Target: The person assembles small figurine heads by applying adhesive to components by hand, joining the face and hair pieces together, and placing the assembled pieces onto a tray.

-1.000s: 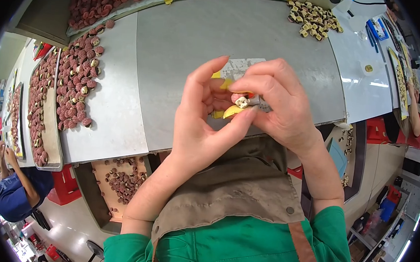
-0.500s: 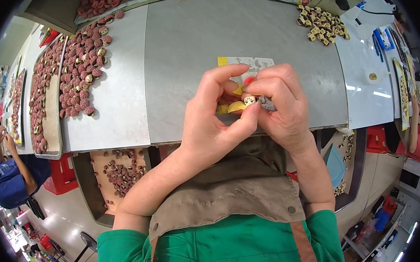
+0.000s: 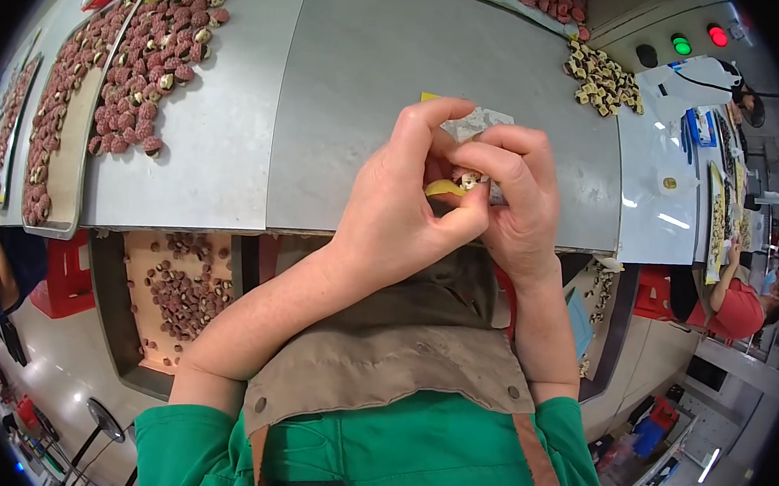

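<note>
Close together above the grey worktop, my left hand (image 3: 394, 185) and my right hand (image 3: 526, 203) pinch a small doll head (image 3: 470, 178) between their fingertips. It has a pale painted face and a reddish top. My left thumb presses at its lower side, while my right fingers curl over it from above and partly hide it. A yellow strip (image 3: 446, 188) shows beside my left fingers; I cannot make out what it is. Behind the hands, a pale speckled sheet (image 3: 490, 117) with a yellow corner lies on the worktop (image 3: 376, 52), mostly covered from view.
Reddish-topped small heads (image 3: 153, 73) spread across the left, with more in a tray (image 3: 70, 157). Cream-and-dark small pieces (image 3: 604, 80) lie at the far right. Below the worktop's edge are an open left drawer (image 3: 138, 293) and a right one. Co-workers sit at both sides.
The view has shifted, so the table edge appears higher. My hands stay together; the small head has turned and is more covered by my fingers.
</note>
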`<state>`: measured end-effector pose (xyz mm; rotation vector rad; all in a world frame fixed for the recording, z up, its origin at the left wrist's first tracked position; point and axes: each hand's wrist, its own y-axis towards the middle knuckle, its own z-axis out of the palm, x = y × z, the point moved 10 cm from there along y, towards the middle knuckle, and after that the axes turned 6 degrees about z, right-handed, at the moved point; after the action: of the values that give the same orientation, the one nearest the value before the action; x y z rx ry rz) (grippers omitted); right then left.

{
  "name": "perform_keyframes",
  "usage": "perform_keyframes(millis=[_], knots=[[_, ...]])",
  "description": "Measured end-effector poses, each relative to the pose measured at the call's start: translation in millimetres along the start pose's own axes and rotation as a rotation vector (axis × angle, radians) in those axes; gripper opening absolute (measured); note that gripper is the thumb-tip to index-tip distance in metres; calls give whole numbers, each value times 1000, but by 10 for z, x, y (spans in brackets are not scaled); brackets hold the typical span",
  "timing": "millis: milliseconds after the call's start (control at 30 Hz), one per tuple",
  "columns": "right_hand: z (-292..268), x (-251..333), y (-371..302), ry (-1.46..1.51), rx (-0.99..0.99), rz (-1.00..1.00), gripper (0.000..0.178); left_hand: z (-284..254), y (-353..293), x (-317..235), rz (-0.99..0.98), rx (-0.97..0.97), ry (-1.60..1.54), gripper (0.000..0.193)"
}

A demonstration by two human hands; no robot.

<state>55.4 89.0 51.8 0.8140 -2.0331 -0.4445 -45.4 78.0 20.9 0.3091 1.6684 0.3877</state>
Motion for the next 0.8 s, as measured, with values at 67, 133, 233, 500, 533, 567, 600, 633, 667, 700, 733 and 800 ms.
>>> perform_keyframes(millis=[67,133,233,500,533,567,600,633,667,700,733,800], knots=[[21,26,-13,-10,35,8,32,-1,-5,-10,4,4,-2,56],[-45,114,10,8,3,36,32,-17,-16,-87,16,18,0,56],[17,62,64,43,49,41,32,-30,19,-41,-3,46,-22,57],[7,271,179,-214,163,70,44,-495,-16,-165,-120,66,12,50],[-186,131,169,-256,162,151,53,-786,42,-251,-33,22,194,40],[-456,-193,103,-323,90,273,56,-1056,173,-281,51,-10,353,32],[-699,-343,107,-389,58,274,50,-1471,271,-349,70,-103,465,20],[-876,-514,127,-437,27,319,46,-1951,364,-295,83,-162,665,21],[-985,-738,104,-472,-4,371,43,-2496,373,-70,-146,-233,560,19],[-1146,-849,95,-546,1,433,42,-2897,408,31,-466,-333,653,19],[-1127,-1000,114,-558,17,468,41,-3329,479,-271,-44,-281,1379,22],[-1202,-1082,127,-529,-5,488,38,-4098,450,-97,-210,-314,1455,32]])
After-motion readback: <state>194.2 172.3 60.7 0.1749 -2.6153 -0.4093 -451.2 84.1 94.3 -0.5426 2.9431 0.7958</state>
